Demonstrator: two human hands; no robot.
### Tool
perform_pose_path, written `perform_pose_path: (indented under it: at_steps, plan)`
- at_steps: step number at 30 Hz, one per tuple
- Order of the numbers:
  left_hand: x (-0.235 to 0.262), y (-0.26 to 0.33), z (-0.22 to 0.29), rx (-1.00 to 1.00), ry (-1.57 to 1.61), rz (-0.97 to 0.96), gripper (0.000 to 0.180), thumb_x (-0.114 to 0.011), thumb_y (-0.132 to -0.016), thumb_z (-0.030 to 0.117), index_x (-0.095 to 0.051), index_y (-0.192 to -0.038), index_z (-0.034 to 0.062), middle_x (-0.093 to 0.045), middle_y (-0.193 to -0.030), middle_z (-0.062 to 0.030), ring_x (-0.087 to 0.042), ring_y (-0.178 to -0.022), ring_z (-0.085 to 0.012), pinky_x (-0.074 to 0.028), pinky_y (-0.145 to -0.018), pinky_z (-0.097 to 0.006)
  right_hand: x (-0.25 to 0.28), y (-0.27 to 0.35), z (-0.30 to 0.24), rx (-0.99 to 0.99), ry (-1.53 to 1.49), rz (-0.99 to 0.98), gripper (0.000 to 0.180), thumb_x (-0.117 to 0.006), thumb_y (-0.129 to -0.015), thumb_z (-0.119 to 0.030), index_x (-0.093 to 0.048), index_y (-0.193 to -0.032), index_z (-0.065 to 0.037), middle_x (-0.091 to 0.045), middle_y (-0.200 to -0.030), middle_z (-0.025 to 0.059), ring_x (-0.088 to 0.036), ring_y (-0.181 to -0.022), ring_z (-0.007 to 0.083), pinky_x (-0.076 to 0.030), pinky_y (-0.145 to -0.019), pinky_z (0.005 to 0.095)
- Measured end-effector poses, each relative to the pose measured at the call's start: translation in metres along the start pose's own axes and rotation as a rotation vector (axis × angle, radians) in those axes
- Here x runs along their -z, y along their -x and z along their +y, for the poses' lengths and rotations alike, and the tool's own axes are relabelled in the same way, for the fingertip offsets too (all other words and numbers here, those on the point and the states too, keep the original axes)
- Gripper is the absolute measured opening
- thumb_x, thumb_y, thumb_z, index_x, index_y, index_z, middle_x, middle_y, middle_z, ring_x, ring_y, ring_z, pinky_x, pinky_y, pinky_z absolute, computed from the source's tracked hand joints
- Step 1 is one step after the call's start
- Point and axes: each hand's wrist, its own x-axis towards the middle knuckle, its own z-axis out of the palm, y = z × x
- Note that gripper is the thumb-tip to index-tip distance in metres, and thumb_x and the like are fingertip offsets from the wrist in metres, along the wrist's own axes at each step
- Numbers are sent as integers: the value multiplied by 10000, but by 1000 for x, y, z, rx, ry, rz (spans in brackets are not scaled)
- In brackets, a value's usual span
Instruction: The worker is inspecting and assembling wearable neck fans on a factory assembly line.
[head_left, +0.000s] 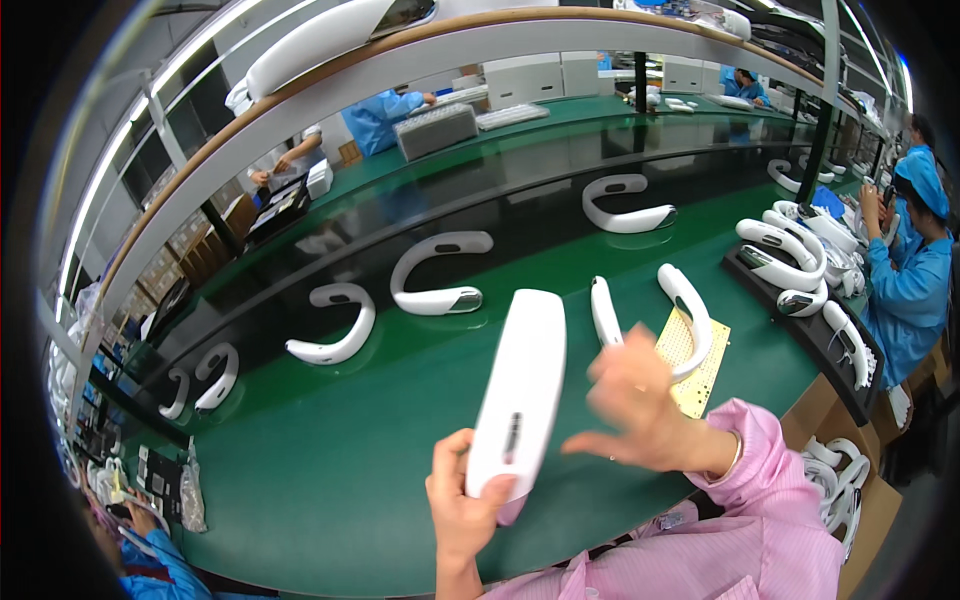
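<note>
Here left hand [462, 505] clamps the white casing [518, 390] at its lower end, above the bench [330, 470]; right hand [640, 405], blurred, fingers spread, empty beside casing. Best steady the casing before touching.

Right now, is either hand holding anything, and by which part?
The left hand grips a long white plastic casing by its lower end. The right hand, blurred, is open beside it and holds nothing.
</note>
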Motion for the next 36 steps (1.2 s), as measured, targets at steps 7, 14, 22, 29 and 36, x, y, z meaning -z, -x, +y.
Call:
perform_pose_path:
  at_steps: [7,14,22,29,36]
  plan:
    - [-11,17,-21,242,749,-160,599,-388,-874,488,-425,-1160,-38,-568,-693,-180,-579,-481,-257,-462,-402,-320,-18,70,12,-1105,-1483,32,781,-573,-818,-470,-236,-1319,26,-538,-972,130,-562,-874,218,-450,-777,326]
    - [-10,12,-31,422,764,-207,489,-289,-920,369,-457,-1132,-38,-569,-789,-161,-601,-574,-270,-496,-497,-351,-11,93,0,-1217,-1443,89,640,-506,-859,-469,-332,-1228,24,-512,-702,71,-539,-531,145,-460,-494,277]
    - [-18,15,-33,410,829,-123,459,-237,-954,330,-451,-1133,-35,-545,-760,-117,-550,-528,-230,-477,-481,-338,-7,88,-7,-1362,-1428,72,528,-470,-890,-409,-370,-1183,18,-509,-680,67,-516,-492,135,-439,-460,263]
    - [-25,-1,-10,441,745,-52,435,-252,-948,315,-466,-1104,-30,-545,-749,-115,-556,-512,-211,-470,-452,-316,-14,84,-6,-1414,-1524,72,471,-420,-914,-398,-408,-1141,14,-519,-662,78,-508,-471,148,-438,-447,274]
    - [-57,-13,35,389,366,-12,410,-325,-902,312,-472,-1014,-54,-572,-712,-143,-580,-500,-208,-471,-435,-282,-32,84,-7,-1554,-1570,61,494,-417,-910,-441,-477,-1080,18,-590,-789,111,-611,-666,204,-520,-633,316]
